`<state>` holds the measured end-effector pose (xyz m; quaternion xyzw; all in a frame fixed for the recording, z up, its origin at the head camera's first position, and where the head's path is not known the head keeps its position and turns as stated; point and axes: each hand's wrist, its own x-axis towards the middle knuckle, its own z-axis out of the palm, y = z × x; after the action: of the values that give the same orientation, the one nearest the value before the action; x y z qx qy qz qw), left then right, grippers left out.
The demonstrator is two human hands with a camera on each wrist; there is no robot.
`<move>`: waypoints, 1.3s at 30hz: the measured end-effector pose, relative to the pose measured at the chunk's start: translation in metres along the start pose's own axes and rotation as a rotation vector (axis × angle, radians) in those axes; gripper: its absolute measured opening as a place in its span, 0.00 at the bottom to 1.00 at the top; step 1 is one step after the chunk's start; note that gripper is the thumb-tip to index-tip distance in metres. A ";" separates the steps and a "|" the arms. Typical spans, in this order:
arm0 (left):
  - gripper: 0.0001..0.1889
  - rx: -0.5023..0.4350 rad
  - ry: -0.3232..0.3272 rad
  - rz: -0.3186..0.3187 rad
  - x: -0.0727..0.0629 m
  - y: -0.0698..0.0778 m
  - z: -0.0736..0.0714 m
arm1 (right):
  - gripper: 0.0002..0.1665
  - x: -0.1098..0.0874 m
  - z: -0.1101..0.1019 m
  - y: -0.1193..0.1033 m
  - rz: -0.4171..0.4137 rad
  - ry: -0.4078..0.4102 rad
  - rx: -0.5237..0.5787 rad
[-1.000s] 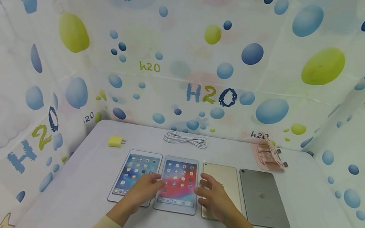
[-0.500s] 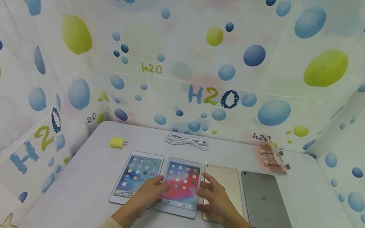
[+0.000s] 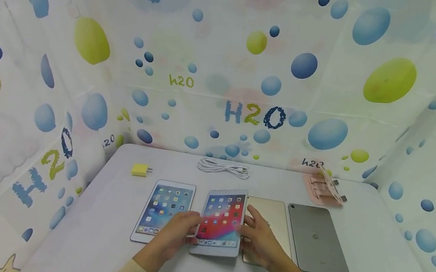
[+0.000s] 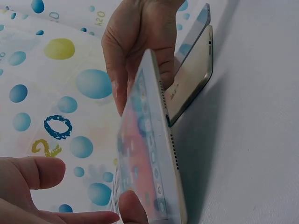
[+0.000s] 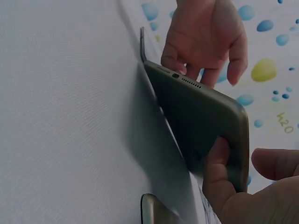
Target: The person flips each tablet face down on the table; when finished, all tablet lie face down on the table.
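Observation:
A white-framed tablet (image 3: 220,222) with a lit red and blue home screen tilts in the head view, its right side raised off the table. My right hand (image 3: 263,242) grips its right edge. In the right wrist view that hand's fingers (image 5: 217,163) lie against the dark-looking back. My left hand (image 3: 175,232) is at the left edge with fingers near the screen's lower corner; in the left wrist view a fingertip (image 4: 132,207) overlaps the screen. Left of it lies a second lit tablet (image 3: 170,208), partly covered by my left hand.
A gold-backed tablet (image 3: 274,213) and a grey-backed tablet (image 3: 316,242) lie face down on the right. Behind stand a yellow charger plug (image 3: 139,170), a coiled white cable (image 3: 223,167) and a pink folding stand (image 3: 321,190). A printed cloth wall (image 3: 221,53) encloses the table.
Both hands have closed in on the middle tablet. It has gone from lying flat to tilted, its right side raised, and has shifted slightly right over the gold tablet's left edge.

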<state>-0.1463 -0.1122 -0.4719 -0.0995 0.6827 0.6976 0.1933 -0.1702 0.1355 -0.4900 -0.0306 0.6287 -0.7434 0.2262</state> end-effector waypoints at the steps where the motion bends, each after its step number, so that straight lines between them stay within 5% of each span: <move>1: 0.36 0.000 -0.002 -0.005 0.000 0.000 0.000 | 0.49 0.001 -0.001 0.000 -0.004 -0.014 0.007; 6: 0.33 -0.001 -0.009 -0.013 -0.001 0.001 0.001 | 0.40 0.002 -0.004 -0.002 -0.021 -0.075 0.022; 20: 0.38 0.095 -0.113 0.027 -0.001 0.002 0.009 | 0.39 0.003 0.003 -0.012 -0.041 -0.134 0.039; 39: 0.41 0.196 -0.195 0.102 -0.005 0.007 0.014 | 0.36 0.011 0.035 -0.009 -0.050 -0.126 -0.010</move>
<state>-0.1434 -0.0994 -0.4625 0.0227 0.7296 0.6430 0.2316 -0.1716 0.0998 -0.4768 -0.0943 0.6161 -0.7421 0.2465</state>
